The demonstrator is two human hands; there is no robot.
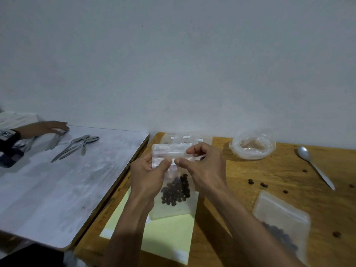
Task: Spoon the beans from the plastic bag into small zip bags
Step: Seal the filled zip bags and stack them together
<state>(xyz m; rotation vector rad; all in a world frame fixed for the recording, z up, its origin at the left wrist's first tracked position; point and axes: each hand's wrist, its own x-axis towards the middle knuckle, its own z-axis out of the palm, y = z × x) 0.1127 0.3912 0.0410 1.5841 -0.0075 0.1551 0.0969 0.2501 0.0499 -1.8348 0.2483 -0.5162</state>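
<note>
**Sealing a filled zip bag, spoon parked aside**

Both forearms reach up from the bottom of the frame, and my left hand (149, 177) and right hand (204, 166) meet at the top of a small zip bag (174, 187) held upright over a pale yellow sheet (165, 230). Each hand pinches the zip strip between thumb and fingers, side by side, which I read as pressing the seal closed; holding it upright keeps the beans (176, 190) pooled in the lower part, clear of the strip.

At lower right, another filled zip bag (283, 222) lies flat on the tabletop (240, 199), set out of the way. The spoon (314, 166) rests at right, untouched, since both hands are needed on the seal. The plastic bag (252, 146) sits open in the upper right of the tabletop, near the spoon; it looks nearly empty, though I cannot tell for sure. A few stray beans (258, 183) are scattered between. Empty zip bags (185, 138) lie just behind my hands.
</note>
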